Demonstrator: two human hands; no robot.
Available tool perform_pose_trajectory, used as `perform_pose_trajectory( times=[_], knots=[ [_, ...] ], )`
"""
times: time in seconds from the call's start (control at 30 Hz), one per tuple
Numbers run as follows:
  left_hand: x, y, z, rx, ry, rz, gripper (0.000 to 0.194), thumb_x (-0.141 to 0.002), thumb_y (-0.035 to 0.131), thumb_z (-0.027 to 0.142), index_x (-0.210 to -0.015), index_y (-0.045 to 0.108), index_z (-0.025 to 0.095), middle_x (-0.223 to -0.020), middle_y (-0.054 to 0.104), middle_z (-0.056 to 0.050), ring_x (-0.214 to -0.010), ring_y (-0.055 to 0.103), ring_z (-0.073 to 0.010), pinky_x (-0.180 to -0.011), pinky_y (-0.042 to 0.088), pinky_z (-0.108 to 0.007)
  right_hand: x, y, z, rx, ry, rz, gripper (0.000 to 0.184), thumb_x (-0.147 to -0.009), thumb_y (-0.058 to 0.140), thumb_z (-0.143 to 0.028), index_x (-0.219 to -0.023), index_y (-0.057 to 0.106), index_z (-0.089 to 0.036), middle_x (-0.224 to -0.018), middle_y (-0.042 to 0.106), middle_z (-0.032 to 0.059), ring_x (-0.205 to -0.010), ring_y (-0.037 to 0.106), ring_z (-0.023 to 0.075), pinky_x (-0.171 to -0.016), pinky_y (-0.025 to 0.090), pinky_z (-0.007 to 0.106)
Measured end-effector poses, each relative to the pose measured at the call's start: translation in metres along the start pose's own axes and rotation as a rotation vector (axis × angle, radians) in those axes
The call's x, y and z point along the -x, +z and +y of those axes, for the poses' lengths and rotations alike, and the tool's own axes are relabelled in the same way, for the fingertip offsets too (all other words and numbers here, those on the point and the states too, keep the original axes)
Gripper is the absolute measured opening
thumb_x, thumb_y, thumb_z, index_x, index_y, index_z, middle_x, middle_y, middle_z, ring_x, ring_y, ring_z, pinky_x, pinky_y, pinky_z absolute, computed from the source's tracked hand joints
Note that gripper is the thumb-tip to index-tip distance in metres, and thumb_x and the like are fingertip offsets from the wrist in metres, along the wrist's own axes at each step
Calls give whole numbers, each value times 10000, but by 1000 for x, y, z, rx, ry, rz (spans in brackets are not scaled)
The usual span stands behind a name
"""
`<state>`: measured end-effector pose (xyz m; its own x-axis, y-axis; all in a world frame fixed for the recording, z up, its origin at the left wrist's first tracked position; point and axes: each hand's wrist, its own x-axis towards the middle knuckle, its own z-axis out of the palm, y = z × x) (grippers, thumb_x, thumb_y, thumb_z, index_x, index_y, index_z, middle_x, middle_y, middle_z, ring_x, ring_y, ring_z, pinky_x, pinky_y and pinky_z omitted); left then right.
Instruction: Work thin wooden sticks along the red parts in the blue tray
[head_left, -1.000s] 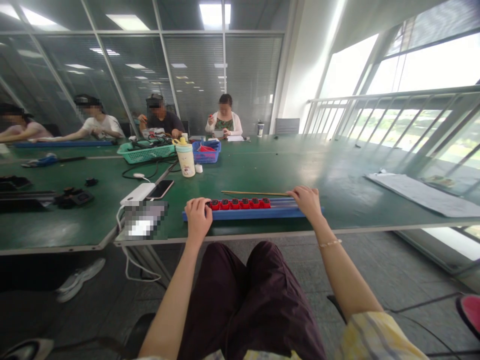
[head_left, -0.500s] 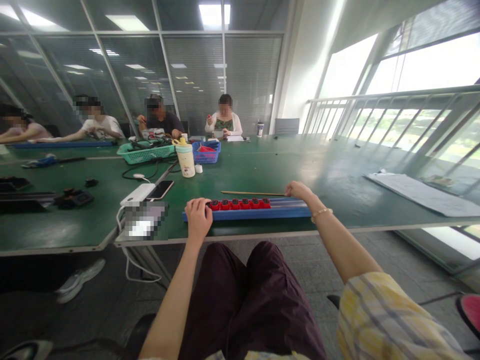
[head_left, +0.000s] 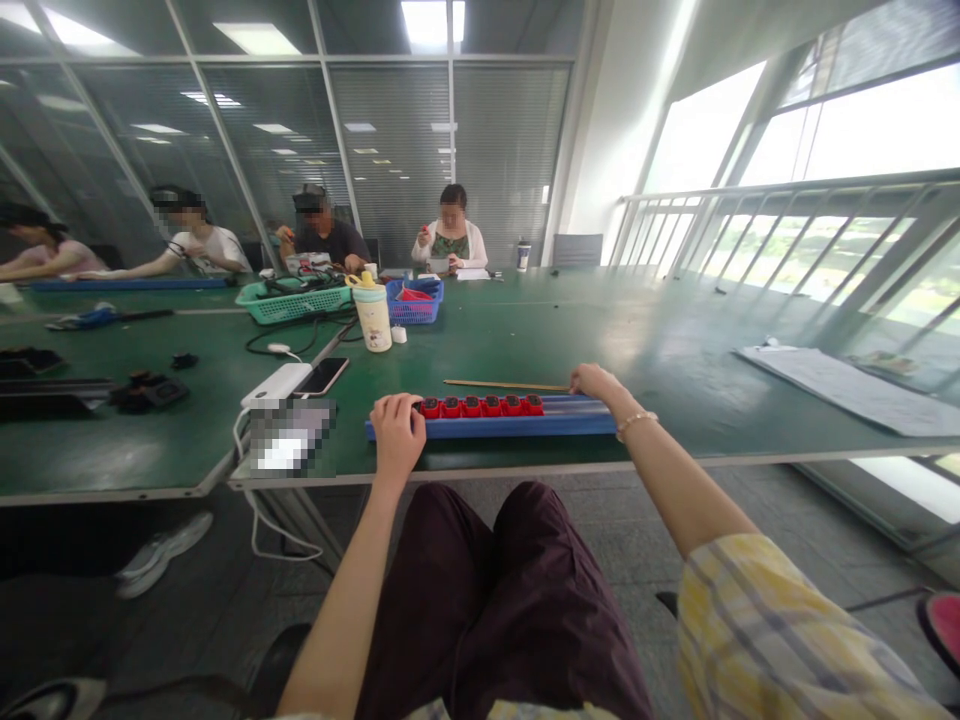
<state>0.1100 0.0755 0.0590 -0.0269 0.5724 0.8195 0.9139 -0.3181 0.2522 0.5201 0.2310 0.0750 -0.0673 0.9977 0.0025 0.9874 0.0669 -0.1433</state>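
Six red blocks (head_left: 481, 406) sit in a blue tray (head_left: 487, 428).

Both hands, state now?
Left hand: curled on the red block row, grip unclear.
Right hand: loosely curled by the wooden strip, holding nothing visible.

The left hand (head_left: 395, 432) sits palm-down with its fingers curled forward and downward, and the left forearm (head_left: 345, 590) runs up to it from the near edge of the view. The right arm (head_left: 675, 490) stretches out farther and to the right, its wrist (head_left: 621, 420) slightly bent, and the right hand (head_left: 595, 381) lies low with loosely curled fingers.
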Motion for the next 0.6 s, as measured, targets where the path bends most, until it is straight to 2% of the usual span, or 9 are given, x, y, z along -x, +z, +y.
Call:
perform_pose_trajectory(
  times=[0.13, 0.33, 0.4, 0.5, 0.6],
  knots=[
    [-1, 0, 0, 0, -2, -1, 228, -897, 475, 175, -1017, 666, 208, -1062, 678, -88, -1073, 505, -278, -944, 397, -416, -2, -2, -3, 48, 6, -30, 154, -783, 704, -188, -913, 783, -205, -922, 760, 89, -854, 703, 209, -757, 505, 272],
    [-1, 0, 0, 11, -4, 8, 226, -896, 479, 175, -1021, 664, 211, -1058, 679, -85, -1075, 501, -277, -958, 390, -418, -2, 1, 0, 78, -2, 6, 396, -831, 696, -255, -1227, 701, -248, -1226, 703, 95, -1088, 662, 228, -860, 512, 282],
    [-1, 0, 0, 11, -10, -1, 228, -898, 475, 178, -1023, 663, 212, -1063, 677, -86, -1081, 502, -277, -955, 390, -418, -4, 2, 1, 82, -1, -8, 347, -832, 682, -219, -1176, 733, -225, -1199, 718, 98, -1081, 667, 221, -855, 516, 264],
    [-1, -1, 0, 12, -18, -18, 233, -900, 465, 181, -1018, 664, 211, -1066, 675, -89, -1086, 505, -278, -953, 390, -419, -5, 2, 0, 81, -9, -42, 250, -828, 646, -146, -1029, 786, -196, -1041, 767, 91, -984, 698, 193, -823, 521, 228],
    [-1, -1, 0, 9, -21, -19, 234, -900, 462, 185, -1017, 664, 211, -1065, 673, -89, -1087, 507, -279, -958, 390, -422, -6, 1, 0, 82, -30, -64, 243, -816, 635, -114, -988, 796, -176, -953, 780, 94, -925, 714, 187, -826, 528, 227]
  ],
)
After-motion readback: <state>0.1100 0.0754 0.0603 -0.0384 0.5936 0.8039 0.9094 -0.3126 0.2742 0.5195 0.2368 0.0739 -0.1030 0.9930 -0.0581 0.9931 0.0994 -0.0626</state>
